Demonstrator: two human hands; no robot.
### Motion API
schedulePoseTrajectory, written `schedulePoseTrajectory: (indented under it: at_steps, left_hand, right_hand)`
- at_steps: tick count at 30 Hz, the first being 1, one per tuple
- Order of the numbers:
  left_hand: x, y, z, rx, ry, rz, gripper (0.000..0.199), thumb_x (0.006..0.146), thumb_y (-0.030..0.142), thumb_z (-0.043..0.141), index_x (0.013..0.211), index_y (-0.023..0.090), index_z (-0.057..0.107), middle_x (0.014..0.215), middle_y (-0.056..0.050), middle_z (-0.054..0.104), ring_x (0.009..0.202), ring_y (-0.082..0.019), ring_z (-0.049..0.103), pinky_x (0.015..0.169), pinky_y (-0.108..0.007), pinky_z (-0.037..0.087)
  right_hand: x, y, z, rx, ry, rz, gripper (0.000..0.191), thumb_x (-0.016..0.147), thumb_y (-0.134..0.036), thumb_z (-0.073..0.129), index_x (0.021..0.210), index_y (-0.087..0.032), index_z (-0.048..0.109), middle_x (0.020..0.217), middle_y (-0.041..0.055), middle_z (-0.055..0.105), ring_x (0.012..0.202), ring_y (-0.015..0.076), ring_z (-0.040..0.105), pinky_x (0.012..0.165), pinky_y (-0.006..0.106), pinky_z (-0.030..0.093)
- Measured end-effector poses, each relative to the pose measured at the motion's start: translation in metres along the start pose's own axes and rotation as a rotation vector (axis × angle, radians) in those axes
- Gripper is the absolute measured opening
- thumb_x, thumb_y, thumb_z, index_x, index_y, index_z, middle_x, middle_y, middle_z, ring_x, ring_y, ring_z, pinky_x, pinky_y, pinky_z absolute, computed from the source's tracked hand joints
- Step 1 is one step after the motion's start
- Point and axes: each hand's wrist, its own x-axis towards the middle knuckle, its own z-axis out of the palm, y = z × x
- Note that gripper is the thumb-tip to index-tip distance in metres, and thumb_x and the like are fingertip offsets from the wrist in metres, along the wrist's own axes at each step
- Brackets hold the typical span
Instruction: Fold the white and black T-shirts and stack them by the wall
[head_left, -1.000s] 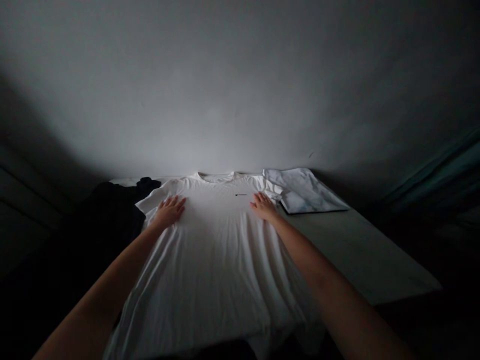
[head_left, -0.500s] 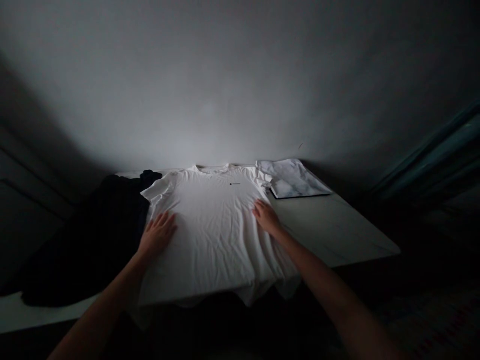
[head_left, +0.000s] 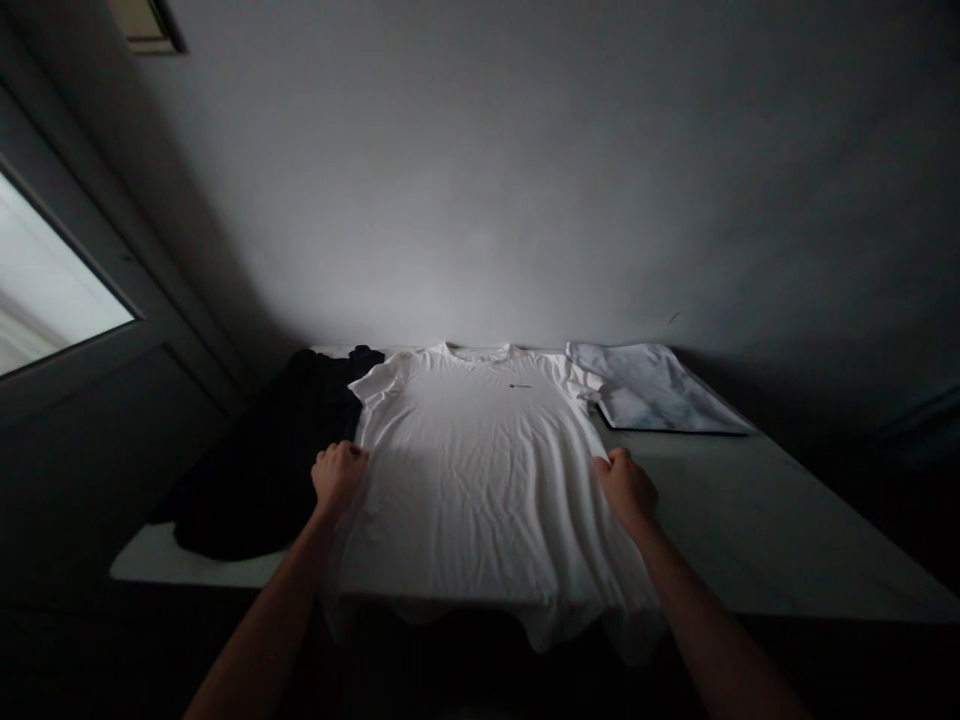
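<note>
A white T-shirt (head_left: pixel 472 480) lies spread front side up, its collar toward the wall and its hem hanging over the table's near edge. A small dark print shows on its chest. My left hand (head_left: pixel 339 475) is closed on the shirt's left side edge, below the sleeve. On the opposite side edge, my right hand (head_left: pixel 627 484) grips the fabric with its fingers curled in. Wrinkles run down the cloth between both hands.
Dark clothing (head_left: pixel 255 460) lies heaped on the left of the pale table (head_left: pixel 780 540). At the back right is a folded white-and-grey cloth (head_left: pixel 660 390) with a dark lower edge. The wall (head_left: pixel 480 180) rises behind, and a door (head_left: pixel 82 300) with a glass pane stands left.
Both hands have gone from lying flat on the shirt to gripping its side edges. The view has swung left, bringing the door into sight.
</note>
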Motion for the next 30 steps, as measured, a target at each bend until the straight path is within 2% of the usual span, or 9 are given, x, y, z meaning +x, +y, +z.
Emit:
schedulePoseTrajectory:
  at_steps: [6, 12, 16, 19, 21, 24, 26, 28, 30]
  left_hand:
    - [-0.001, 0.007, -0.006, 0.071, -0.053, -0.047, 0.032, 0.100, 0.025, 0.029, 0.118, 0.013, 0.053, 0.100, -0.016, 0.074, 0.093, -0.028, 0.071, 0.071, -0.033, 0.048]
    - [-0.005, 0.006, -0.005, 0.264, -0.014, 0.077, 0.034, 0.099, 0.012, 0.023, 0.117, 0.011, 0.053, 0.104, -0.017, 0.072, 0.093, -0.028, 0.072, 0.068, -0.032, 0.047]
    - [-0.004, -0.004, -0.009, 0.323, 0.012, 0.137, 0.038, 0.098, 0.010, 0.023, 0.114, 0.008, 0.057, 0.102, -0.017, 0.071, 0.095, -0.030, 0.070, 0.072, -0.035, 0.049]
    - [-0.002, 0.014, -0.012, 0.348, 0.107, 0.157, 0.039, 0.096, 0.011, 0.026, 0.109, 0.007, 0.062, 0.105, -0.021, 0.068, 0.101, -0.033, 0.066, 0.079, -0.041, 0.049]
    - [-0.002, 0.050, -0.008, 0.293, 0.146, 0.259, 0.039, 0.095, 0.011, 0.031, 0.116, 0.006, 0.063, 0.116, -0.023, 0.066, 0.110, -0.035, 0.062, 0.089, -0.045, 0.048]
    - [-0.007, 0.120, 0.015, 0.105, 0.077, 0.506, 0.047, 0.095, 0.016, 0.038, 0.138, 0.006, 0.052, 0.145, -0.022, 0.051, 0.133, -0.031, 0.048, 0.108, -0.046, 0.038]
    - [-0.009, 0.147, 0.034, 0.021, -0.025, 0.608, 0.053, 0.098, 0.026, 0.039, 0.148, 0.009, 0.042, 0.157, -0.017, 0.038, 0.144, -0.028, 0.037, 0.116, -0.042, 0.031]
    - [-0.005, 0.138, 0.049, 0.012, -0.073, 0.624, 0.056, 0.100, 0.035, 0.037, 0.152, 0.015, 0.037, 0.161, -0.012, 0.032, 0.148, -0.028, 0.029, 0.119, -0.044, 0.026]
    - [0.008, 0.099, 0.054, 0.046, -0.033, 0.558, 0.057, 0.101, 0.041, 0.033, 0.154, 0.020, 0.035, 0.162, -0.009, 0.030, 0.150, -0.029, 0.024, 0.120, -0.048, 0.023]
  right_hand:
    - [0.006, 0.015, 0.000, -0.053, 0.037, -0.005, 0.030, 0.103, -0.037, 0.041, 0.119, -0.015, 0.052, 0.101, 0.0154, 0.073, 0.093, 0.0267, 0.072, 0.069, 0.032, 0.048]
    - [0.008, 0.025, 0.000, -0.176, -0.008, -0.026, 0.033, 0.105, -0.040, 0.035, 0.117, -0.014, 0.051, 0.098, 0.0158, 0.074, 0.089, 0.0274, 0.073, 0.069, 0.034, 0.050]
    - [0.010, 0.028, -0.005, -0.259, 0.004, -0.065, 0.029, 0.105, -0.030, 0.034, 0.114, -0.013, 0.056, 0.099, 0.0171, 0.073, 0.088, 0.0269, 0.073, 0.070, 0.034, 0.051]
    - [0.011, 0.004, -0.011, -0.306, 0.118, -0.097, 0.031, 0.100, -0.013, 0.034, 0.112, -0.010, 0.062, 0.112, 0.0233, 0.068, 0.101, 0.0278, 0.069, 0.079, 0.035, 0.051]
    - [0.007, -0.034, -0.009, -0.263, 0.160, -0.190, 0.036, 0.098, -0.009, 0.033, 0.120, -0.008, 0.062, 0.123, 0.0250, 0.063, 0.111, 0.0286, 0.064, 0.088, 0.036, 0.050]
    - [-0.005, -0.104, 0.010, -0.058, 0.110, -0.515, 0.042, 0.101, -0.019, 0.038, 0.139, -0.010, 0.053, 0.144, 0.0208, 0.052, 0.133, 0.0263, 0.049, 0.105, 0.036, 0.042]
    - [-0.011, -0.132, 0.031, 0.049, 0.057, -0.697, 0.046, 0.103, -0.027, 0.038, 0.146, -0.013, 0.047, 0.156, 0.0161, 0.040, 0.143, 0.0241, 0.038, 0.113, 0.037, 0.036]
    - [-0.011, -0.127, 0.049, 0.060, 0.018, -0.770, 0.049, 0.103, -0.034, 0.040, 0.149, -0.018, 0.044, 0.160, 0.0120, 0.034, 0.146, 0.0248, 0.033, 0.116, 0.042, 0.031]
    - [-0.002, -0.095, 0.058, 0.019, 0.038, -0.732, 0.051, 0.102, -0.038, 0.043, 0.150, -0.021, 0.044, 0.160, 0.0103, 0.035, 0.147, 0.0268, 0.032, 0.118, 0.046, 0.027]
